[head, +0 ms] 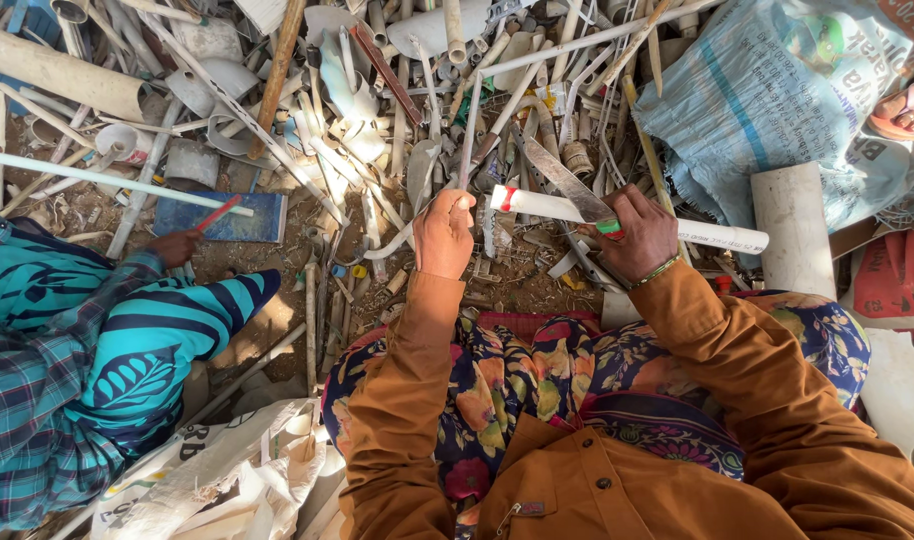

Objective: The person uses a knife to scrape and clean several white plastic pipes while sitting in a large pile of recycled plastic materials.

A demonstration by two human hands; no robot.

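Dirt ground (277, 265), littered edge to edge with a heap of broken white plastic pipes (377, 110), strips and fittings, makes up the whole upper half of the view. Large grey-blue woven sack (777, 90) sits at upper right, just beside a short fat white pipe section (792, 225) standing on end. Crumpled white sack (237, 480) lies at lower left, between two seated people.

Wearer sits cross-legged: brown sleeves, floral skirt (577, 390) across the lap. Second person at left wears teal patterned cloth (127, 340); that co-worker's hand (172, 245) grips a red-tipped tool over a flat blue panel (232, 215) on the dirt, and a long thin white rod (107, 180) crosses above it.

Right hand (637, 235) is closed in a fist around a green-handled knife (567, 185), blade angled up and left. Blade lies across a white pipe (627, 220) running level in front of the lap, a red mark near its left end; pipe passes under that fist. Left hand (445, 235) pinches a thin grey strip (467, 140) between thumb and fingertips, strip pointing up into the heap. Hands are near each other, not touching.
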